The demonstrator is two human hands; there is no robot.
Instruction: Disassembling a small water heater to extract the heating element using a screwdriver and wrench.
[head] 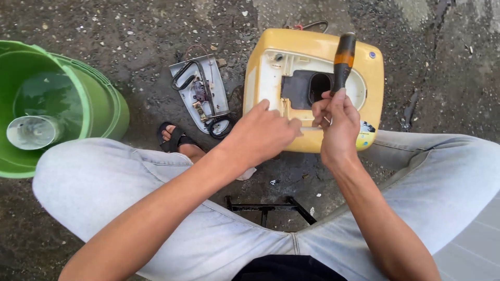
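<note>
- Head view. Person is seated on the wet concrete floor, knees apart in pale jeans; both bare hands work over a yellow appliance housing lying between the knees, on the far side.
- Right hand: closed around the lower end of a screwdriver with an orange-and-black handle. Long axis runs near-to-far, almost upright in the frame, handle top on the far side. Tip is hidden by the fingers; cannot tell what it touches.
- Left hand: fingers curled and pressed together, resting on the near edge of the housing, just left of the right hand. Whether it pinches a small part cannot be told.
- The housing's white inner panel with a dark opening lies directly far of both hands; the right hand is nearer.
- Left of the housing: a grey metal plate with wiring, a sandalled foot, then a green bucket holding water.
- Near: a black metal frame on the floor.
</note>
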